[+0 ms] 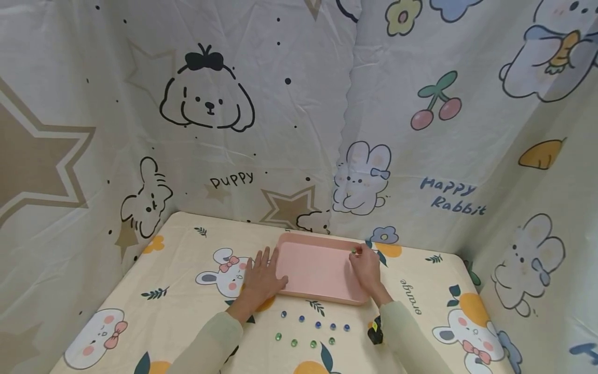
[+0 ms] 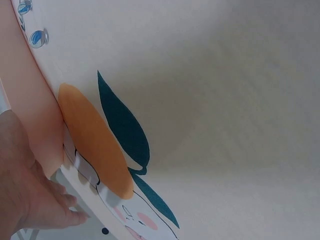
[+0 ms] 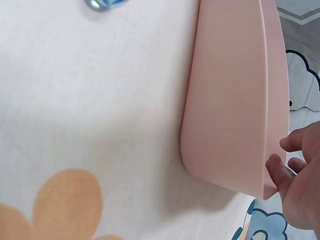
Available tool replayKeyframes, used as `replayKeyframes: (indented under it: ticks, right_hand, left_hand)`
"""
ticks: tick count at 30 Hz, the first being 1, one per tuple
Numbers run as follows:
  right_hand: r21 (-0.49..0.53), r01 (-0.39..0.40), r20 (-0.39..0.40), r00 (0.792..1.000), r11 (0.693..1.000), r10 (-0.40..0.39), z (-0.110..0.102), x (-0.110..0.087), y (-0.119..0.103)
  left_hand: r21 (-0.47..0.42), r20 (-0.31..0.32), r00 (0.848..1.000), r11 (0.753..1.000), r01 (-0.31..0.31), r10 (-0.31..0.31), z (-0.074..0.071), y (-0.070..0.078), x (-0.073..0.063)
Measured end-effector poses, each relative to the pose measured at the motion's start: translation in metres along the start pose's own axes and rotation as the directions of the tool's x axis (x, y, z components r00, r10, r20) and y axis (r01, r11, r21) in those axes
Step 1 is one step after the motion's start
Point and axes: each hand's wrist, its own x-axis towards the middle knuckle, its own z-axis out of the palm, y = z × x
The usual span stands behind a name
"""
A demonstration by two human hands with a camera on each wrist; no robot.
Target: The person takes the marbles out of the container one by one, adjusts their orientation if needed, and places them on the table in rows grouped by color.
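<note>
A shallow pink tray (image 1: 320,267) lies on the patterned cloth between both hands. My left hand (image 1: 262,276) rests at the tray's left side, fingers straight and spread, its thumb on the rim. Over the tray's far right corner, my right hand (image 1: 366,269) pinches a small green marble (image 1: 354,252) between thumb and fingertips. In the right wrist view the right hand's curled fingers overlap the tray wall (image 3: 227,100), and the marble is hidden there. In front of the tray lie a row of blue marbles (image 1: 318,325) and a row of green marbles (image 1: 294,343).
A small black object (image 1: 375,331) with a yellow patch sits beside the right sleeve. The table's cream cloth (image 1: 177,275) carries rabbit, orange and leaf prints. Hanging curtains (image 1: 280,130) with printed drawings enclose the table behind and on both sides.
</note>
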Motion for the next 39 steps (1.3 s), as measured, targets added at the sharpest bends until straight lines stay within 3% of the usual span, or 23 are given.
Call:
replayKeyframes:
  ticks: [9, 14, 26, 39]
  right_hand:
    - [-0.097, 0.008, -0.015, 1.000, 0.995, -0.010, 0.012, 0.011, -0.001]
    - [-0.194, -0.010, 0.041, 0.999, 0.981, 0.018, 0.014, 0.016, -0.002]
    - [-0.303, -0.051, 0.112, 0.990, 0.952, 0.088, 0.019, 0.025, -0.009]
    - [-0.427, 0.053, 0.122, 0.993, 0.903, 0.000, 0.026, 0.027, -0.009]
  left_hand:
    - [-0.029, -0.010, 1.000, 1.000, 0.001, -0.002, -0.002, -0.001, -0.001]
    - [-0.031, -0.001, 1.000, 1.000, 0.000, 0.000, -0.002, 0.000, -0.003]
    - [-0.039, -0.009, 1.000, 0.999, 0.002, -0.003, -0.003, 0.003, -0.004]
    - [-0.026, -0.012, 1.000, 1.000, 0.011, -0.012, -0.003, 0.001, -0.002]
